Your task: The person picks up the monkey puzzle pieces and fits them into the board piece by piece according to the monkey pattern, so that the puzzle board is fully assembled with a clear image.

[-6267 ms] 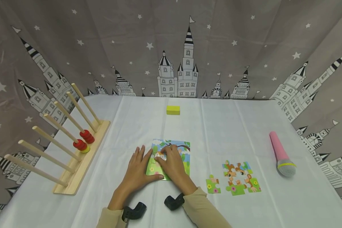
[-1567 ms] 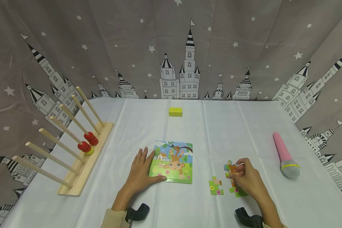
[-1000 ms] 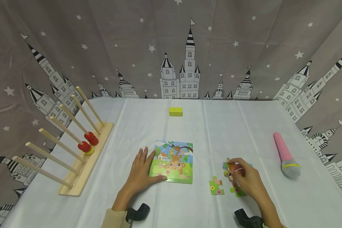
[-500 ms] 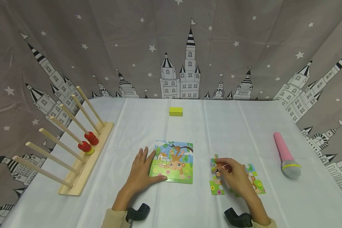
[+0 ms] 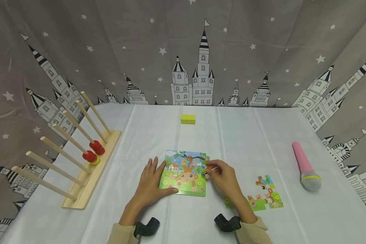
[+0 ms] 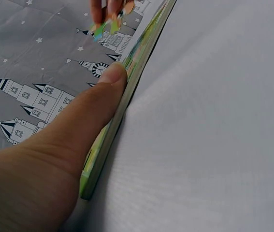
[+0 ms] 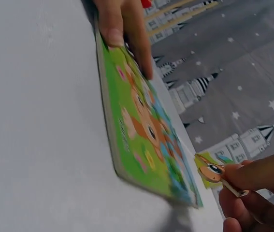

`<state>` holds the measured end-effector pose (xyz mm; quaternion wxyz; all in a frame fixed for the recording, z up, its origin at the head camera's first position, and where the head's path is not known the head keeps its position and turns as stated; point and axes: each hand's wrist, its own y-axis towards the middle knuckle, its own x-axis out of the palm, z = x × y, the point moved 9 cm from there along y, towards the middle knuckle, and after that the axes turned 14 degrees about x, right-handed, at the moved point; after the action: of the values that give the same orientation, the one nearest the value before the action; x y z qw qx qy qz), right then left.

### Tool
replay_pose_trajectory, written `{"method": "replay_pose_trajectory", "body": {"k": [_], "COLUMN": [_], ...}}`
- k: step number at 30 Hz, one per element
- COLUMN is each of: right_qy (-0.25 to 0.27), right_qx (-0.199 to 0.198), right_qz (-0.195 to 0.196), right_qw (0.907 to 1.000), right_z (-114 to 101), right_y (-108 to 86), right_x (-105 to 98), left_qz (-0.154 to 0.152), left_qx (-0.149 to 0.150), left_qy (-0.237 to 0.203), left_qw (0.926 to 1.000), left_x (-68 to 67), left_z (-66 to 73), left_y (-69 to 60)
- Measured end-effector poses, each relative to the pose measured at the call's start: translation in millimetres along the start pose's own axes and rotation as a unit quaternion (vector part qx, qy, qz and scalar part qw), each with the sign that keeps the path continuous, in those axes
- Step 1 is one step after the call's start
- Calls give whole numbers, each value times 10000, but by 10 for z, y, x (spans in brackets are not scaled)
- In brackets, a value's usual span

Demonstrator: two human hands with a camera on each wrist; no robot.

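A puzzle board [image 5: 186, 189] with a monkey picture lies flat on the table. My left hand [image 5: 152, 184] rests at its left side, fingers spread and straight. In the left wrist view, the thumb [image 6: 95, 104] lies on the board's near edge. My right hand [image 5: 225, 178] pinches a jigsaw piece [image 7: 211, 170] between thumb and fingers, just beyond the board's right side. The piece shows a monkey's eye. Several jigsaw pieces [image 5: 276, 199] lie together to the right. Another green piece [image 5: 227, 203] is partly hidden behind my right forearm.
A wooden stand with upright pegs [image 5: 93, 183] and a few red and yellow rings [image 5: 90, 156] stands at the left. A yellow block [image 5: 187, 119] sits at the back. A pink toy microphone [image 5: 305, 166] lies at the right. A grey castle-print curtain [image 5: 125, 40] hangs behind.
My right hand has left the board, picked up a jigsaw piece from the group at the right and carried it left to the board's right side. My left hand has stayed at the board.
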<state>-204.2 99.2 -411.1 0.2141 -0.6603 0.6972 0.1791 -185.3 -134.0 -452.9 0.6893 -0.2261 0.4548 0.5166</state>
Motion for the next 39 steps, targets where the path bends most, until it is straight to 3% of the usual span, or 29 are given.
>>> {"method": "replay_pose_trajectory", "body": {"k": [10, 19, 27, 39], "right_qy": [387, 378, 128, -933], "right_qx": [0, 101, 400, 476], "right_qz": [-249, -472, -655, -145], "right_qw": [9989, 9981, 9970, 9944], "right_z": [-142, -218, -195, -254], "right_y": [54, 40, 41, 35], "right_x": [443, 619, 711, 711], "left_qz": [21, -4, 3, 39], "left_qx": [85, 70, 78, 66], "left_qy": [64, 65, 118, 86], "left_qw": [9999, 10000, 9999, 9999], "left_x": [-14, -10, -5, -1], "left_z": [18, 13, -1, -1], "left_y": [16, 12, 6, 1]}}
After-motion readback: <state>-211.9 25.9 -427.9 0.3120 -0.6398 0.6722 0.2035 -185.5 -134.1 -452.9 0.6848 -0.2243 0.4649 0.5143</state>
